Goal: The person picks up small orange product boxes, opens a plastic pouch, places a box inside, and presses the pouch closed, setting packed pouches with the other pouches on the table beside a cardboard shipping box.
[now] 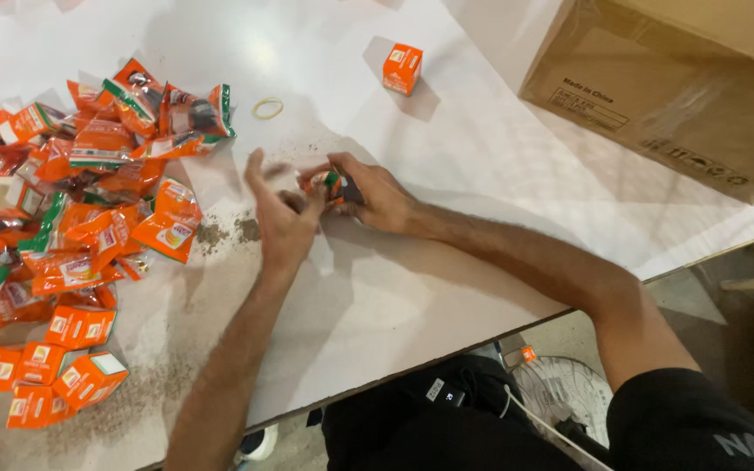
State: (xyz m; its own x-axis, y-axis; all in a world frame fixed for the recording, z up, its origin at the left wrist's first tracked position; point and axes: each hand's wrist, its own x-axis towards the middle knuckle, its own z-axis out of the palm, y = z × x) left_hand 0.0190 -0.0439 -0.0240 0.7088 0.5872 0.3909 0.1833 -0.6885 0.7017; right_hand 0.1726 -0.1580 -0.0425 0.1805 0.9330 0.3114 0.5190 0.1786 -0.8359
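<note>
Black trousers (412, 427) fill the nearest edge of the view, with a white fan grille (565, 392) on the floor beside them, under the table's rim. Above that lies the white table (447, 288), dusted with dark crumbs (220, 234) just left of the left hand.

Both forearms reach out across the tabletop and meet near its middle. The left hand (277, 214) is raised with the palm turned toward the right one; its fingers (255, 170) are spread and partly blurred, so whether they pinch anything cannot be told. The right hand (377, 196) rests low on the table, fingers curled and clenched around a small orange and green packet (325, 183), which sits between the two hands, right at the fingertips of both.

Left of the left-hand fingers, a loose heap of orange sachets (89, 192) with green and white edges spreads to the table's side. Nearer the person from that heap, several small orange cartons (54, 366) lie in a cluster.

Beyond the fingers, a yellowish rubber band (268, 108) lies flat, apart from the heap. Farther still and to the right of the fingertips, a single orange carton (402, 69) stands alone. Farthest right, a large brown cardboard box (674, 96) sits past the table's corner.
</note>
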